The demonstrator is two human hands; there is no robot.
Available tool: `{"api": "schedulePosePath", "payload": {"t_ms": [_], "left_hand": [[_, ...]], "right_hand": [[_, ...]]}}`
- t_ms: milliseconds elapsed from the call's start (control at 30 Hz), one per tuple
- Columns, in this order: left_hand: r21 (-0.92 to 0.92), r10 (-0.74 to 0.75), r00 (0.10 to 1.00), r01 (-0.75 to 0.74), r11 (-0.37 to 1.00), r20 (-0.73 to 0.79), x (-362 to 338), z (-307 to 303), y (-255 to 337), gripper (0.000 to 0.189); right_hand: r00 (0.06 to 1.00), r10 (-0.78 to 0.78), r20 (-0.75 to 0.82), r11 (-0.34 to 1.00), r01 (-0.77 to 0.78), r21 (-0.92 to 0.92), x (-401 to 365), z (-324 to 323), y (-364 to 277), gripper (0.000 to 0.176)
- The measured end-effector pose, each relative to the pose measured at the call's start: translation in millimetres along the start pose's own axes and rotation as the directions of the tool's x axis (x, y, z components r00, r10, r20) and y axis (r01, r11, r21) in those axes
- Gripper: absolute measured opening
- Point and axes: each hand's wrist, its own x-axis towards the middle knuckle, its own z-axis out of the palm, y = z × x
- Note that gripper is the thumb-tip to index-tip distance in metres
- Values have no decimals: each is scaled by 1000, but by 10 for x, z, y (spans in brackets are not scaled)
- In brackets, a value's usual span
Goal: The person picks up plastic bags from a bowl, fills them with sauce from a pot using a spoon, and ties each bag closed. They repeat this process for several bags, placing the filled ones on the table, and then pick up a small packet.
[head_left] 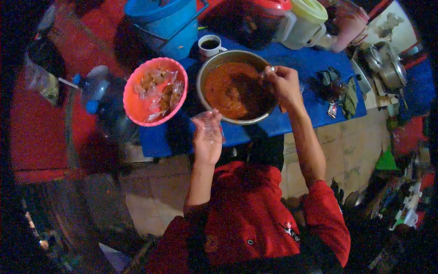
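Note:
A metal pot (199, 86) of reddish-brown sauce stands on the blue-covered table. My right hand (284, 84) is over the pot's right rim, its fingers closed; what they pinch is too small to name. Just below the pot's lower left rim, my left hand (208, 139) is turned up with a clear plastic bag (211, 122) in its fingers. Left of the pot sits a pink bowl (132, 102) with several small clear packets of brown food (171, 96) in it.
Behind the pot are a white cup (204, 51) of dark liquid and a blue bucket (166, 34). Lidded pitchers (303, 25) stand at the back right. Dark cloths (350, 98) lie on the right, near a metal pot (392, 66).

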Motion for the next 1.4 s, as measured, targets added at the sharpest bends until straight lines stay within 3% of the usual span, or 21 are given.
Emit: {"api": "schedulePosePath", "payload": {"t_ms": [67, 100, 167, 200, 267, 367, 467, 600, 667, 800, 867, 900, 967, 1033, 1100, 1133, 1200, 1233, 1300, 1400], "left_hand": [[431, 175, 963, -72, 900, -205, 37, 182, -124, 43], [433, 174, 963, -71, 899, -205, 42, 238, -174, 43], [732, 246, 942, -1, 682, -228, 74, 333, -248, 38], [733, 242, 944, 0, 681, -225, 93, 371, -258, 38], [839, 240, 912, 169, 517, -332, 117, 424, -266, 35], [792, 316, 897, 59, 608, -309, 174, 371, -303, 34], [696, 291, 924, -39, 717, -248, 227, 289, -274, 36], [721, 311, 930, -78, 689, -197, 240, 421, -342, 42], [920, 347, 925, 4, 391, -152, 226, 479, -363, 44], [966, 377, 917, 31, 257, -130, 327, 441, -423, 43], [985, 419, 908, -51, 163, -23, 362, 527, -464, 41], [986, 420, 907, -51, 162, -22, 371, 543, -487, 41], [929, 486, 869, -97, 356, -95, 394, 557, -514, 42], [948, 491, 870, -113, 298, -51, 424, 404, -465, 41], [962, 492, 871, -130, 241, -6, 422, 328, -450, 40], [980, 510, 848, -192, 48, 141, 422, 329, -449, 38], [957, 504, 814, -248, -149, 289, 452, 294, -433, 37], [941, 494, 802, -306, -143, 336, 481, 298, -431, 38], [952, 531, 814, -302, 38, 237, 462, 392, -507, 39], [944, 525, 808, -329, 24, 269, 428, 420, -556, 36]], "right_hand": [[999, -26, -20, 997, 27, 68, -46, -30, -143, 27], [998, -60, -6, 998, 60, -10, -55, -92, -194, 27], [995, -93, -25, 995, 92, -27, -78, -121, -322, 26], [991, -125, -40, 991, 123, -46, -80, -140, -392, 26], [991, -126, -42, 990, 123, -68, -103, -168, -529, 25], [986, -133, -96, 991, 129, -44, -155, -176, -549, 25], [989, -141, -38, 988, 138, -71, -68, -184, -283, 25], [993, -113, -40, 993, 115, 37, -187, -152, -461, 24], [987, -156, -31, 979, 159, 124, -270, -159, -651, 25], [969, -234, 76, 968, 225, 112, -446, -45, -858, 22], [959, -266, 98, 961, 256, 103, -581, 65, -858, 20], [937, -334, 106, 942, 335, 15, -695, 94, -904, 19], [907, -402, 121, 909, 412, -69, -890, 112, -994, 18], [821, -554, 139, 795, 571, -203, -1037, 130, -1006, 16], [776, -613, 148, 747, 630, -211, -1134, 147, -916, 16], [727, -668, 158, 694, 686, -218, -1180, 156, -906, 16], [663, -721, 199, 636, 748, -189, -1273, 188, -830, 14], [632, -728, 266, 587, 775, -235, -1316, 181, -788, 10], [599, -729, 331, 534, 800, -274, -1418, 154, -758, 11], [608, -682, 408, 499, 793, -348, -1506, 153, -749, 17]]}}
